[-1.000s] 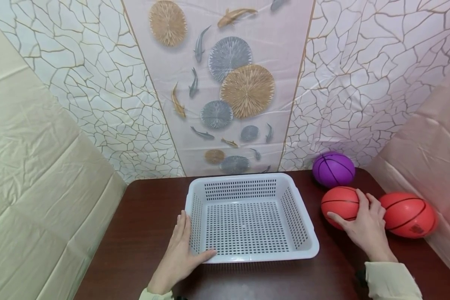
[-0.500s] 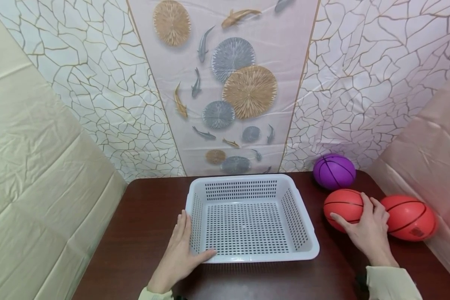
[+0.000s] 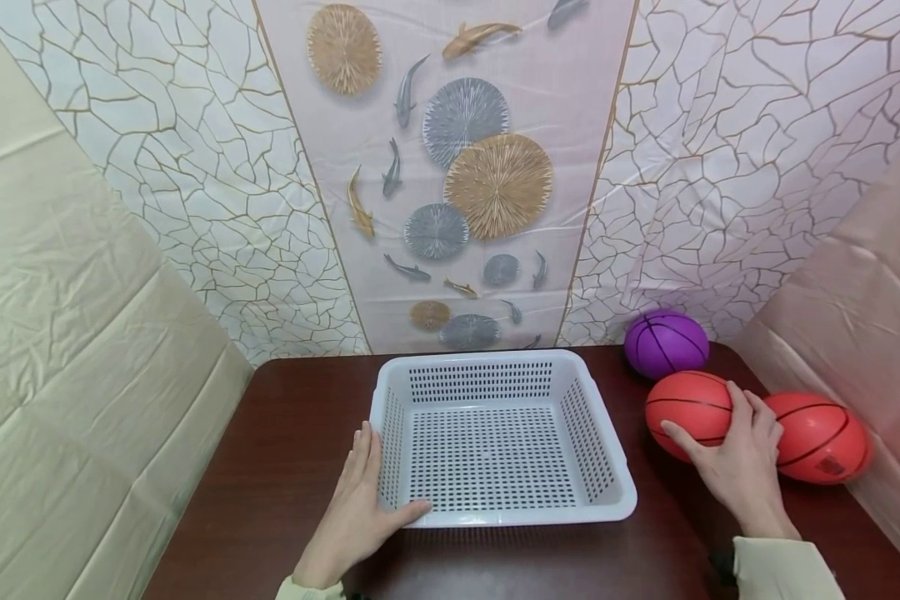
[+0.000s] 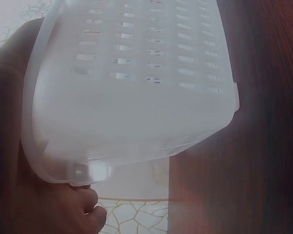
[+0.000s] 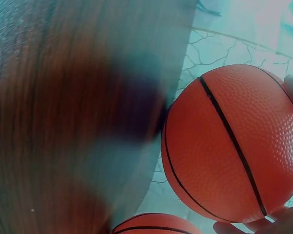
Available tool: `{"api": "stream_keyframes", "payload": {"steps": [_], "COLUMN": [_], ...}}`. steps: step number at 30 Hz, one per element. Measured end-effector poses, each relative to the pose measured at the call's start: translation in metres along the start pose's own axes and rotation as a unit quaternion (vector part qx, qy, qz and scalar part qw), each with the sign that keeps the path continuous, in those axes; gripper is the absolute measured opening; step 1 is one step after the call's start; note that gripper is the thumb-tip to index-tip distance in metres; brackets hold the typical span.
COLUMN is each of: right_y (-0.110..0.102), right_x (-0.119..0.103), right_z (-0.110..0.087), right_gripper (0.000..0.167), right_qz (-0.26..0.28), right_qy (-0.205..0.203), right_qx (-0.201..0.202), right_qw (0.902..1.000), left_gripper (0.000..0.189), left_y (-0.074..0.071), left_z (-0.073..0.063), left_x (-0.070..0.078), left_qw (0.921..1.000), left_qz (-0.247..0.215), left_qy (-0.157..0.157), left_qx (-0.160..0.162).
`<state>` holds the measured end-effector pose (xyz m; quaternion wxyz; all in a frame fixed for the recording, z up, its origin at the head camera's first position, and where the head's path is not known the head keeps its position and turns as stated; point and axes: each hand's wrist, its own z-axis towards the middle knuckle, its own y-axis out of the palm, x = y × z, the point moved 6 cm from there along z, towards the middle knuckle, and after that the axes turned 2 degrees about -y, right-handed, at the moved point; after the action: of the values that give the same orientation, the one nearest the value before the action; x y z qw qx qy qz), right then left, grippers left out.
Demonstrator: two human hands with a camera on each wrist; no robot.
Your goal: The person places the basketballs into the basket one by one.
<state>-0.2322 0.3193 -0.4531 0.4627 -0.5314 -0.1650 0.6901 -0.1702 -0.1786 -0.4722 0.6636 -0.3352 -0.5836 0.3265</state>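
A white perforated plastic basket (image 3: 517, 517) stands in the middle of the dark table. My left hand (image 3: 352, 504) rests at its front left corner, with straight fingers along the left rim and the thumb over the front rim. The basket's outer wall (image 4: 132, 117) fills much of the left wrist view. At the right, my right hand (image 3: 742, 467) grips a red toy basketball (image 3: 682, 408) between thumb and fingers. That red basketball (image 5: 219, 141) shows large in the right wrist view, fingertips at its edge.
Another red toy basketball (image 3: 825, 437) lies just right of my right hand. A purple one (image 3: 666, 343) sits behind, near the back right corner of the table (image 3: 300, 417). Patterned cloth (image 3: 457, 292) hangs behind, and plain cloth walls (image 3: 82, 375) flank both sides.
The gripped red basketball has risen slightly in the head view and looks a little larger. My right hand has shifted slightly to the right. The left hand and basket stay in place.
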Motion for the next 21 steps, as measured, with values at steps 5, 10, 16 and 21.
{"api": "stream_keyframes", "payload": {"steps": [5,10,16,21], "right_y": [-0.006,-0.011,-0.016,-0.021], "right_x": [-0.007,-0.017,-0.03,-0.04], "right_z": [0.001,0.001,-0.002,-0.003], "right_gripper": [0.11,0.11,0.109,0.108], "right_qz": [0.01,0.021,0.035,0.045], "right_qy": [-0.003,-0.006,-0.013,-0.023], "right_qx": [0.008,0.009,0.012,0.024], "right_qw": [0.9999,0.9997,0.9992,0.9984], "left_gripper": [0.126,0.125,0.127,0.128], "left_y": [0.0,-0.001,-0.001,-0.001], "left_z": [0.0,0.0,0.0,-0.001], "left_x": [0.0,0.0,0.0,0.0], "left_qw": [1.0,0.9999,0.9999,0.9999], "left_qz": [-0.007,-0.008,-0.01,-0.011], "left_qy": [-0.003,0.004,-0.001,-0.001], "left_qx": [-0.002,0.007,0.001,0.002]}}
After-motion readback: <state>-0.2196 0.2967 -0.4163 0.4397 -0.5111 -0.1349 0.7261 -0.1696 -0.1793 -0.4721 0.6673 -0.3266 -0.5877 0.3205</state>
